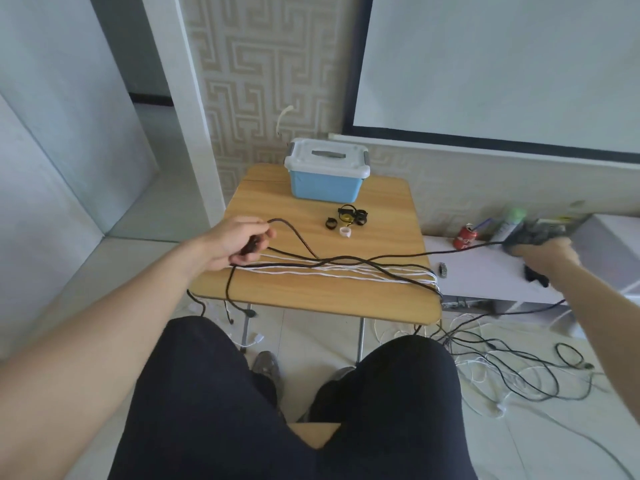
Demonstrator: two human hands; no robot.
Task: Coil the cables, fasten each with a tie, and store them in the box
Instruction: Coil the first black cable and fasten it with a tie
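Over table (311, 299): left hand (235, 245) grips black cable (346, 261); right hand (543, 254) blurred, grip unclear.

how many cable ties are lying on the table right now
About 5, all loose on the wooden table in front of the blue plastic box: a black looped tie, a white looped tie, and a touching cluster of black, yellow and black ties. The cluster may hide more.

Lots of blue, tan and black here

Light blue box (323, 187) with whitish lid, grey handle; tan woodgrain table (311, 292); black cable (346, 261) over white cable (346, 271); red can (465, 237); beige maze-pattern wallpaper (277, 81); black trousers (294, 410).
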